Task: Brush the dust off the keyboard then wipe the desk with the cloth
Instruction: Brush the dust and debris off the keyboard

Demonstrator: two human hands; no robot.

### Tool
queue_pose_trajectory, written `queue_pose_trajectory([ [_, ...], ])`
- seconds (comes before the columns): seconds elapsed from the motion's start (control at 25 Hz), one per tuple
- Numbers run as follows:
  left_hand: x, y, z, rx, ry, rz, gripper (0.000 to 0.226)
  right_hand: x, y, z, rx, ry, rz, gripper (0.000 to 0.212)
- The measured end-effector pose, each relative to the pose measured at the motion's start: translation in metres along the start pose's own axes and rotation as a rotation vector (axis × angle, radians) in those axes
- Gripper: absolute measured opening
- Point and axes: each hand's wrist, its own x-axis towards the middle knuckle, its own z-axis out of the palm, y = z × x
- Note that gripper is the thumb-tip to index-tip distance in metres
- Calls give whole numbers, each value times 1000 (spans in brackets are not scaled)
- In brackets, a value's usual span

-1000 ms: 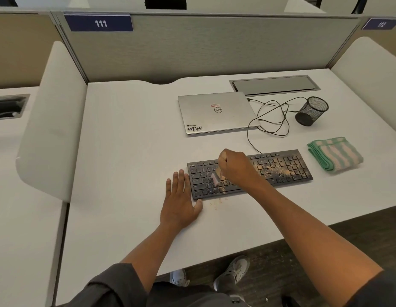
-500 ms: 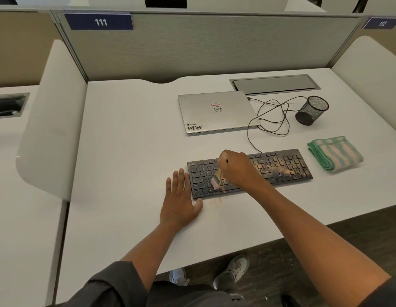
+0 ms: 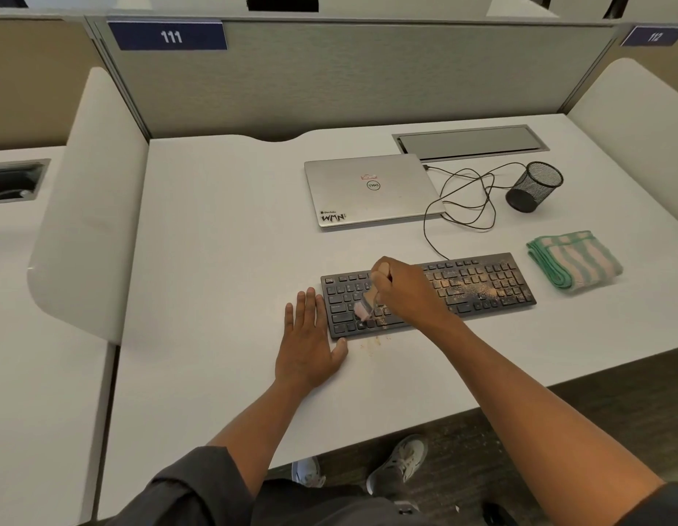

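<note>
A: Hands status?
B: Left hand (image 3: 309, 345) flat on the table (image 3: 216, 260), fingers straight, thumb touching the keyboard's near left corner. Right hand (image 3: 404, 290) curled round a small brush (image 3: 369, 302), over the left half of the keyboard (image 3: 481, 286).

A: Brush contact?
B: Pale bristles (image 3: 362, 312) down on the keys, just right of the left hand. Handle runs up into the fist.

A: Dust?
B: Tan dust (image 3: 478, 288) on the keys right of the right hand. A few specks (image 3: 373, 341) on the table at the near edge, between the hands.

A: Cloth?
B: Green striped cloth (image 3: 574, 263), folded, just beyond the keyboard's right end, well right of both hands. Neither hand touches it.

A: Farther back?
B: Closed silver laptop (image 3: 371, 189) beyond the right hand, looped black cable (image 3: 466, 199) to its right, then a black mesh cup (image 3: 535, 187), tilted.
</note>
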Motion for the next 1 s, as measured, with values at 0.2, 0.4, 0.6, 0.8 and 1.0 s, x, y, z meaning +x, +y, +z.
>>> queue_pose_trajectory([
  [0.2,0,0,0,1,-3,-1,96,-12,14,-4,-144,179,39,21],
  [0.4,0,0,-1,-9,2,3,96,-26,20,6,77,195,57,18],
  [0.6,1,1,-2,-9,0,3,96,-31,25,1,61,161,97,20],
  [0.8,0,1,-2,-19,10,5,96,-32,27,1,173,141,82,17],
  [1.0,-1,1,-2,-21,8,9,97,-37,32,-5,124,146,90,20],
])
